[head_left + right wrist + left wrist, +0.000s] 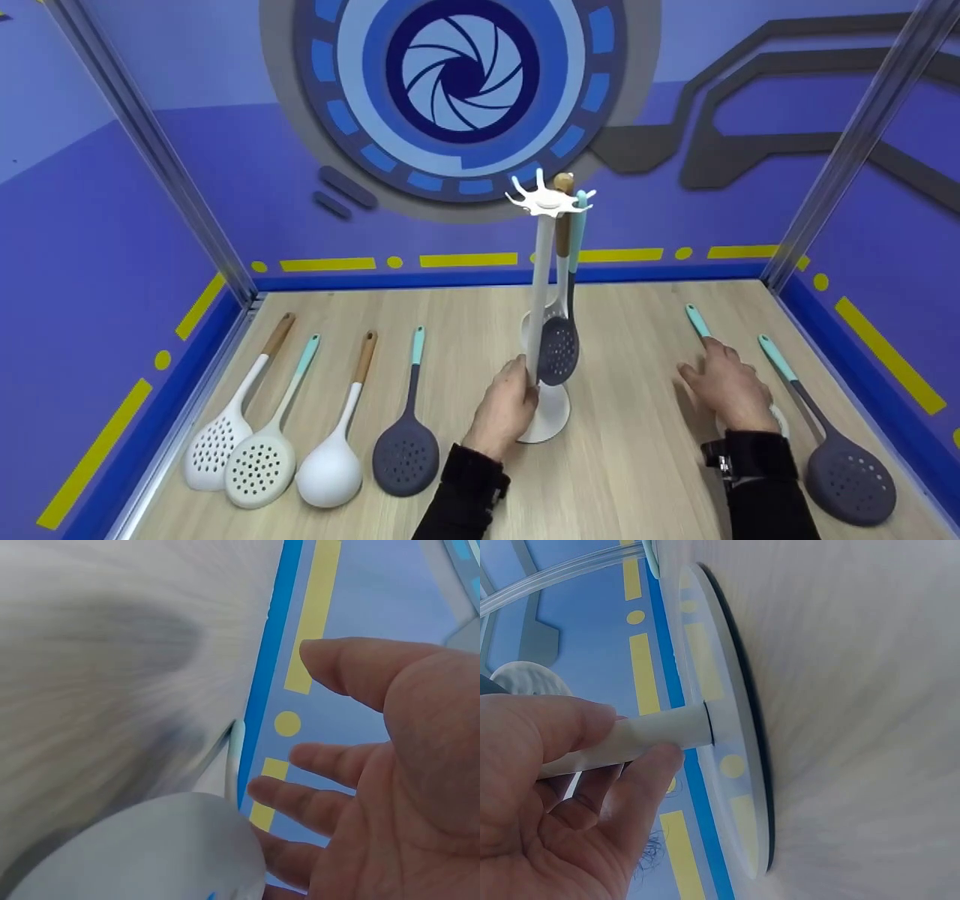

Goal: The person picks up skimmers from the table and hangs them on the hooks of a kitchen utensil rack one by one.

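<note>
My left hand (501,409) grips the pole of a white utensil stand (540,285), low down above its round base (727,727). A dark slotted skimmer (559,352) with a teal handle hangs from the stand's pronged top. Behind it hangs a white utensil with a wooden handle (563,238), its head mostly hidden. My right hand (726,384), fingers extended and thumb apart, is over a teal-handled utensil (697,321) lying on the table. The right wrist view shows that utensil's pale rounded head (165,855) beside the fingers; its exact kind is hidden.
On the left lie a white slotted turner (217,450), a cream skimmer (260,466), a white ladle (330,472) and a dark skimmer (406,454). Another dark skimmer (851,480) lies at far right. Blue printed panels wall the wooden table (622,450) at back and sides.
</note>
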Motion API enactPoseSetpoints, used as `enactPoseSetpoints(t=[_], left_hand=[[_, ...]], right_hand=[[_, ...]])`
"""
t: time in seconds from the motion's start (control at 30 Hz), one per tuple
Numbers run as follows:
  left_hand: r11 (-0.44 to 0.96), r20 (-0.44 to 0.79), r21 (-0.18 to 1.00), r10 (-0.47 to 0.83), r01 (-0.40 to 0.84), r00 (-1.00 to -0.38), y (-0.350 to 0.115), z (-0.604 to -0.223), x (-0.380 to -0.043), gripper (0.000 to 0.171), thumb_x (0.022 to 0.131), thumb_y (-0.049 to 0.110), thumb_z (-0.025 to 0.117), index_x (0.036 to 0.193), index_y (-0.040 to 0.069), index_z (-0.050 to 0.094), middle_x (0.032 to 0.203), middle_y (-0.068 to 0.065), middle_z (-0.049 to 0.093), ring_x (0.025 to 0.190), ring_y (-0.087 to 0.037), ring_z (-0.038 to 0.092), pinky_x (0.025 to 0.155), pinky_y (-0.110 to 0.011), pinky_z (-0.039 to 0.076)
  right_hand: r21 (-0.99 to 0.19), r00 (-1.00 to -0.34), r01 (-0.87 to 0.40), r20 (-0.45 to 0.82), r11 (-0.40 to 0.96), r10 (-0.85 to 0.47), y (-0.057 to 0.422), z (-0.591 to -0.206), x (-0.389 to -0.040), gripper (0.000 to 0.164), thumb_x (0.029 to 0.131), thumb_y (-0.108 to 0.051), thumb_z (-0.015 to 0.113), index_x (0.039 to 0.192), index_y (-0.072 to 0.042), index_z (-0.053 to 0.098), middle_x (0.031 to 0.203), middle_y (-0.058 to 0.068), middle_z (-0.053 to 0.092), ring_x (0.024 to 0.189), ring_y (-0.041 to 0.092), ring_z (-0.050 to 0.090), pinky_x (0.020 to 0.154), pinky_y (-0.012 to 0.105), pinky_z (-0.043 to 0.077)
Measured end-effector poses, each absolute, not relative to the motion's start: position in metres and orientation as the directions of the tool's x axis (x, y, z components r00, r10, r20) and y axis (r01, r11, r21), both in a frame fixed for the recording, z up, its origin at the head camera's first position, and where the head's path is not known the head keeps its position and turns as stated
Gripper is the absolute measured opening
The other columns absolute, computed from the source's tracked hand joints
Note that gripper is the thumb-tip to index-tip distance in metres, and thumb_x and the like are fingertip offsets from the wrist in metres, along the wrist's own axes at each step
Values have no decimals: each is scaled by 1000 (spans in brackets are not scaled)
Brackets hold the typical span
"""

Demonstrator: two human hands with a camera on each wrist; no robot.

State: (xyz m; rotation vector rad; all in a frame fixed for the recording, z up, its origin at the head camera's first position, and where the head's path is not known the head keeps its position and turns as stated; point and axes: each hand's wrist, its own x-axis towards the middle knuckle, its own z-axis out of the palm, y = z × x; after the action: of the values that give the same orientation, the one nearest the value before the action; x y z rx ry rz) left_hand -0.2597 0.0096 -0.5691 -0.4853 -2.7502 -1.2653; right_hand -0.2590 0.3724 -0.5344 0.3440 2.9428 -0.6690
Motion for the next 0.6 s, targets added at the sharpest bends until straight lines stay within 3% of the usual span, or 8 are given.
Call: enactPoseSetpoints(t=[0.27,0.6], left_hand=[[626,199,714,249,314,-948,9,-570,-260,40,110,-6,64,150,1,64,140,-24,76,139,-42,78,117,-60,66],[629,178,720,241,293,-954,10,-570,-260,44,111,-5,63,155,3,63,145,-23,75,143,-41,76,119,-59,65]], right_hand=[[-419,-968,246,-150,874,201,373,-538,-259,86,119,-39,61,176,15,26,172,52,37,149,79,48,115,93,47],[-431,-972,228,-161,873,174,375,-543,-262,90,119,-38,59,170,27,21,170,59,29,153,85,32,124,95,36]])
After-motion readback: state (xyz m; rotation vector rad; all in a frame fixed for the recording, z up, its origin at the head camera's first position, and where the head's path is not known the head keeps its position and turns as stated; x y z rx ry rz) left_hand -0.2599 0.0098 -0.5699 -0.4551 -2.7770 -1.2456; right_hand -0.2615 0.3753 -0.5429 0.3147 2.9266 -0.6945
